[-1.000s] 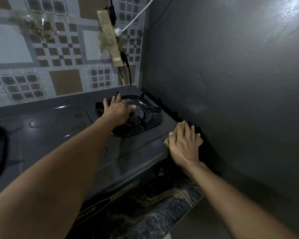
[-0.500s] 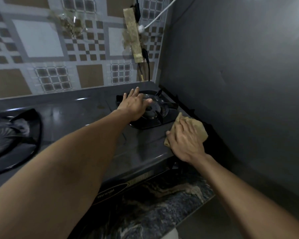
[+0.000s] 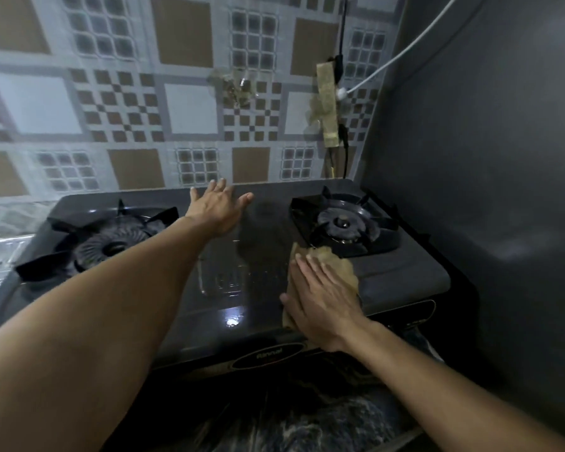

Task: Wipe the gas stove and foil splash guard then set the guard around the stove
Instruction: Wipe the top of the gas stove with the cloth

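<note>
Stove (image 3: 229,288): right hand (image 3: 323,298) presses cloth (image 3: 340,265).

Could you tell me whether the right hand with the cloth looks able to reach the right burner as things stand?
Probably yes: the right hand presses the cloth flat just before the right burner, nothing between.

Black stove (image 3: 261,308); tan cloth (image 3: 338,267)

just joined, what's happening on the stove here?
A person is wiping the gas stove. The right hand presses a tan cloth flat on the stove top, just in front of the right burner. The left hand rests open on the back of the top, between the two burners. Crumpled foil shows at the far left; the guard is not set up yet.
</note>
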Demonstrator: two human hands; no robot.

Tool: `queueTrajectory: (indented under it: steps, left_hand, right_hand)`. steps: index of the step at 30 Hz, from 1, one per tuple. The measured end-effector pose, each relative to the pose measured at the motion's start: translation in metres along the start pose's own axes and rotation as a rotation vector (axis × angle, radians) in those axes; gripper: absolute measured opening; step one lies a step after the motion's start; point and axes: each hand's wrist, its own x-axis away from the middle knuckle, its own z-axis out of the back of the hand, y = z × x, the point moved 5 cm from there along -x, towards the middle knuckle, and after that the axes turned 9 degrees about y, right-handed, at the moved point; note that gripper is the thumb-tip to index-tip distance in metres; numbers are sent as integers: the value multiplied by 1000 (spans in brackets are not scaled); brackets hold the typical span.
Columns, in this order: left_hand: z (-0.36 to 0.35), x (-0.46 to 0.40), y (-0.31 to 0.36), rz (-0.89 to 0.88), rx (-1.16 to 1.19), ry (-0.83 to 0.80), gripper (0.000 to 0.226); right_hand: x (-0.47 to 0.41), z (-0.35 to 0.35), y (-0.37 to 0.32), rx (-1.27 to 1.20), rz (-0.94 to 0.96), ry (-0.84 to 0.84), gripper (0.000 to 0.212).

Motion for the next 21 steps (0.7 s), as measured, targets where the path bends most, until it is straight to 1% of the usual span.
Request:
queueTrajectory:
  steps: [2, 3, 5, 6, 9, 12, 17, 21]
  left_hand:
    - [5, 7, -26, 48, -31, -17, 73]
    - [7, 10, -36, 70, -42, -23, 74]
    - [10, 16, -54, 113, -64, -29, 77]
    - [10, 18, -61, 129, -76, -32, 78]
    - [8, 24, -84, 176, -101, -25, 79]
    - [2, 28, -99, 219, -57, -16, 75]
    - [-1, 31, -99, 227, -4, 9, 70]
    - [0, 34, -99, 249, 50, 12, 65]
  right_hand:
    - [-9, -2, -5, 10, 31, -45, 102]
    - [-18, -3, -8, 1, 36, -61, 96]
    - [-42, -7, -13, -38, 13, -116, 77]
    - [-55, -9, -15, -61, -12, -144, 72]
    - [-99, -20, -14, -86, -81, -158, 72]
    - [-138, -30, -5, -79, -130, -150, 74]
    - [-185, -40, 5, -88, -188, -185, 73]
    - [-224, -46, 9, -73, -178, -186, 73]
